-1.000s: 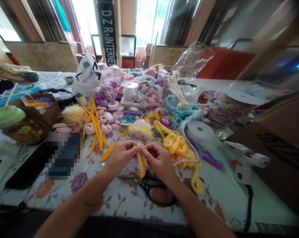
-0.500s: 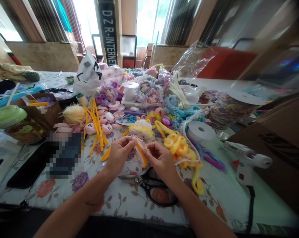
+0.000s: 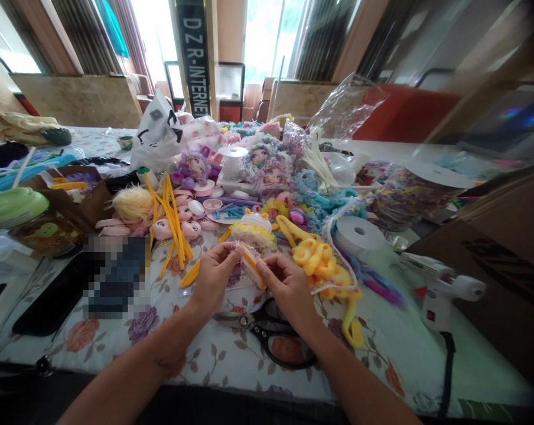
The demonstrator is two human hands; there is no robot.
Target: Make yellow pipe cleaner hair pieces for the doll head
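Over the flowered tablecloth [image 3: 191, 348] my left hand [image 3: 214, 276] and my right hand [image 3: 287, 288] meet, both pinched on a small fluffy pastel craft piece with an orange pipe cleaner [image 3: 251, 264] through it. The piece is held a little above the table, between the fingertips of both hands. Black scissors [image 3: 269, 336] lie flat just below my hands. A yellow fuzzy bundle [image 3: 322, 262] rests right of my right hand. Loose orange pipe cleaners [image 3: 172, 221] lie to the left.
A white glue gun [image 3: 439, 283] stands at the right beside a cardboard box [image 3: 492, 260]. A white ribbon spool [image 3: 358, 233], doll heads [image 3: 273, 174], pink doll faces [image 3: 189, 227], a white bag [image 3: 158, 139] and a dark phone-like slab [image 3: 49, 307] crowd the table.
Both hands lifted slightly and moved away from me. The orange pipe cleaner, hanging down a second ago, now points up between the fingertips.
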